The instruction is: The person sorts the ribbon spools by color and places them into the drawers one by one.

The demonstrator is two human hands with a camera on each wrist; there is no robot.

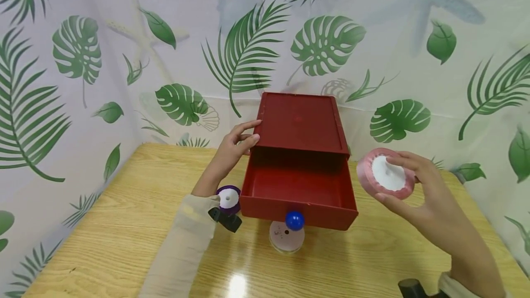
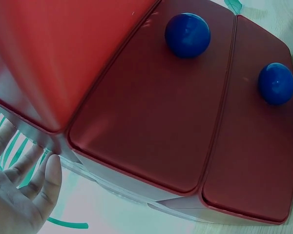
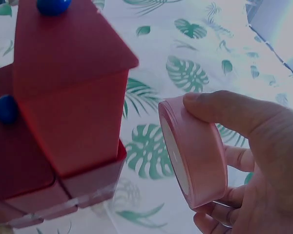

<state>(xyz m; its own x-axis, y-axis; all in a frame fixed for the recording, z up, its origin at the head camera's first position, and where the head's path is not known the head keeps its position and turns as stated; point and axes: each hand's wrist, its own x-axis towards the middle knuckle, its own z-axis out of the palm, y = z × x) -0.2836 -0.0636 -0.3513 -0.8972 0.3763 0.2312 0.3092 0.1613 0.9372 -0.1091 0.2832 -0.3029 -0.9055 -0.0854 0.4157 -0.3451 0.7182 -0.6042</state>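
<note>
A red drawer cabinet (image 1: 302, 123) stands on the table, its top drawer (image 1: 265, 208) pulled out and empty, with a blue knob (image 1: 295, 220) on the front. My left hand (image 1: 227, 151) touches the cabinet's left side near the top, thumb and fingers extended. To the right of the drawer, my right hand (image 1: 434, 201) holds a spool of pink ribbon (image 3: 200, 151) between thumb and fingers. The spool's white face (image 1: 388, 173) turns toward the head camera. Two lower drawer fronts (image 2: 151, 107) are closed in the left wrist view.
A purple ribbon spool (image 1: 235, 207) lies left of the cabinet. A pale pink spool (image 1: 286, 237) lies on the wooden table (image 1: 112, 224) below the drawer's front, partly hidden by the knob. A leaf-patterned cloth (image 1: 248, 22) hangs behind.
</note>
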